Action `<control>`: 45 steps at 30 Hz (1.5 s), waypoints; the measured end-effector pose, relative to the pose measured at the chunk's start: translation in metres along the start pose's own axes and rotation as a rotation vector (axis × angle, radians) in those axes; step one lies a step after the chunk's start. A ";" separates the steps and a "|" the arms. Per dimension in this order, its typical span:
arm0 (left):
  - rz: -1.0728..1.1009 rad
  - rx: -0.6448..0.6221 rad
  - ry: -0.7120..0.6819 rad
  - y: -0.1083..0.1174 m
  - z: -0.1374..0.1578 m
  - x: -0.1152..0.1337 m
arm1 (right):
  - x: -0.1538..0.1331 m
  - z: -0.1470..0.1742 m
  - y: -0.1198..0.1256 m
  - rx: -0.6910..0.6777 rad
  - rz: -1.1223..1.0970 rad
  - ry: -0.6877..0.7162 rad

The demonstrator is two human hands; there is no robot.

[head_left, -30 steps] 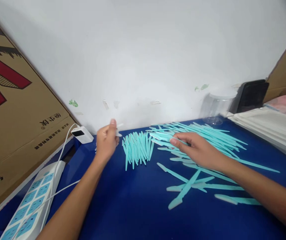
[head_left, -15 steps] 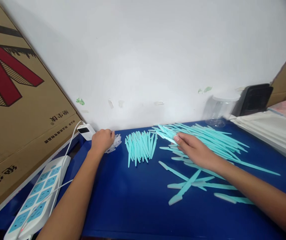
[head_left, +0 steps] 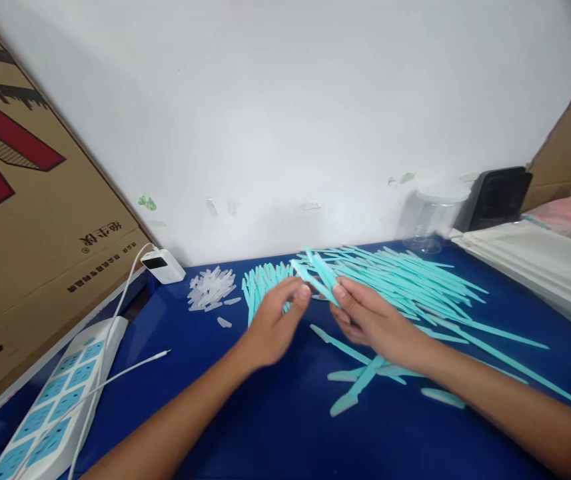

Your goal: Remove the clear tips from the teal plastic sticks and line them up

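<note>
My right hand (head_left: 372,320) grips a small bunch of teal eyebrow razors (head_left: 324,277), their tips pointing up and left. Close against the lower side of the bunch, my left hand (head_left: 280,320) has thumb and forefinger pinched together; whatever is between them is too small or hidden to make out. Behind the left hand lies a neat group of teal razors (head_left: 260,277), partly covered by it. Small clear plastic blade covers (head_left: 211,288) form a pile further left, with a loose one in front. A large spread of razors (head_left: 395,280) lies behind and beside my right hand.
A white power strip (head_left: 60,400) with cables and a small white device (head_left: 164,265) are at the left, beside a big cardboard box (head_left: 40,220). A clear jar (head_left: 430,223), a black object (head_left: 500,197) and white sheets (head_left: 540,253) stand right, near the wall.
My left hand has moved right from the pile of clear covers to the razors in my right hand, uncovering the pile. The right hand has shifted slightly, still holding its bunch.
</note>
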State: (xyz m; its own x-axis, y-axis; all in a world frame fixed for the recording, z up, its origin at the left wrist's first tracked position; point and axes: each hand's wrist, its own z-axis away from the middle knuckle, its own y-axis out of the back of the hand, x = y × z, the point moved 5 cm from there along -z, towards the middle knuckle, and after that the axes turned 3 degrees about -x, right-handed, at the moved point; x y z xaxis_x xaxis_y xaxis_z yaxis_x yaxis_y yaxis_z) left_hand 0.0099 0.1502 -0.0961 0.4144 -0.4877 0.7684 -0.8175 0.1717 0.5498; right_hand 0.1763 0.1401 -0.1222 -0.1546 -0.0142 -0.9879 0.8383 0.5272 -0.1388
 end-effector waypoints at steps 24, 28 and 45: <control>-1.089 -0.081 0.712 0.089 -0.008 -0.075 | -0.007 0.001 0.002 0.024 0.521 0.003; -0.883 -0.140 0.703 0.084 -0.009 -0.076 | -0.006 0.001 0.002 0.023 0.537 0.007; -0.619 -0.525 0.649 0.140 0.011 -0.094 | -0.008 0.001 0.007 0.019 0.689 0.035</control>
State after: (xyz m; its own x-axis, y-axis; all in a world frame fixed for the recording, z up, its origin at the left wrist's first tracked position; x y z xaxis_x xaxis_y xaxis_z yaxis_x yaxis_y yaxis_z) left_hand -0.1477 0.2106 -0.0952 0.9650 -0.0899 0.2465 -0.1760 0.4751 0.8621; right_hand 0.1839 0.1426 -0.1158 0.4002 0.3460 -0.8486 0.7604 0.3915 0.5182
